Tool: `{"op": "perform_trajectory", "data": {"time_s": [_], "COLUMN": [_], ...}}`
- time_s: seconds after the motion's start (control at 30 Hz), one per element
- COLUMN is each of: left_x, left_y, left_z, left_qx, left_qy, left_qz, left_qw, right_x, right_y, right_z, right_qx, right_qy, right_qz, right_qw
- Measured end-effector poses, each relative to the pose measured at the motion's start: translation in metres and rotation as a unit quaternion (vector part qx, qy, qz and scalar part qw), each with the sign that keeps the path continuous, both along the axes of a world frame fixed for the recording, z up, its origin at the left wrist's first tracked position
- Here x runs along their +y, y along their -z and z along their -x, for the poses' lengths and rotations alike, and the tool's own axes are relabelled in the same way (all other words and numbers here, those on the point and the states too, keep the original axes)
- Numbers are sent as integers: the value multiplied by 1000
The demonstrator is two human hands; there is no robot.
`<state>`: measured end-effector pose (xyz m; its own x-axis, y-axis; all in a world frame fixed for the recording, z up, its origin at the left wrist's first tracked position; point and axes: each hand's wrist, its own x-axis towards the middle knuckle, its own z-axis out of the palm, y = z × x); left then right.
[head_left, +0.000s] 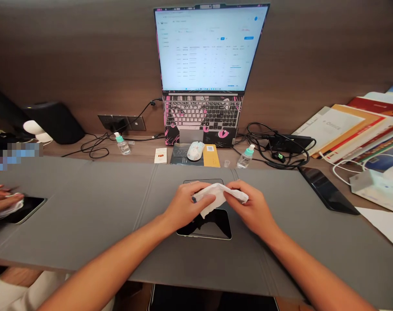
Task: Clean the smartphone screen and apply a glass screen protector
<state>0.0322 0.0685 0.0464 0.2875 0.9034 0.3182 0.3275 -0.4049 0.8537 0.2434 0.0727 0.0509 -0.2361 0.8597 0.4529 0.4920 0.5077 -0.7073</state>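
Between my two hands is a white wipe, folded and creased, with one corner hanging down. My left hand pinches its left side between thumb and fingers. On the other side, my right hand grips the wipe's right end, closed round it. Just below the wipe a smartphone lies flat on the grey desk mat, its dark screen facing up. A thin clear rectangular sheet or frame lies behind my hands, mostly hidden by them.
An open laptop stands behind, with a mouse before it. Spray bottles stand either side. Cables, books and a dark phone-like slab lie right. At left, another person's hand wipes a phone.
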Motion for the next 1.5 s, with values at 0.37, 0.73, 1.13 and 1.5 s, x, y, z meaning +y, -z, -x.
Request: {"op": "perform_trajectory", "data": {"time_s": [0.37, 0.73, 1.13, 1.5], "left_x": [-2, 12, 36, 37], "left_y": [13, 17, 16, 20], "left_z": [2, 14, 43, 44], "left_qx": [93, 51, 147, 159], "left_qy": [124, 174, 63, 72], "left_qz": [-238, -232, -244, -239], "left_qw": [959, 956, 956, 955], "right_x": [-1, 0, -64, -67], "right_y": [3, 5, -1, 2], "right_z": [0, -18, -24, -11], "right_qx": [-48, -181, -374, -464], "right_qy": [-72, -146, -130, -76], "right_qz": [-119, -156, -98, -119], "right_qw": [989, 960, 913, 874]}}
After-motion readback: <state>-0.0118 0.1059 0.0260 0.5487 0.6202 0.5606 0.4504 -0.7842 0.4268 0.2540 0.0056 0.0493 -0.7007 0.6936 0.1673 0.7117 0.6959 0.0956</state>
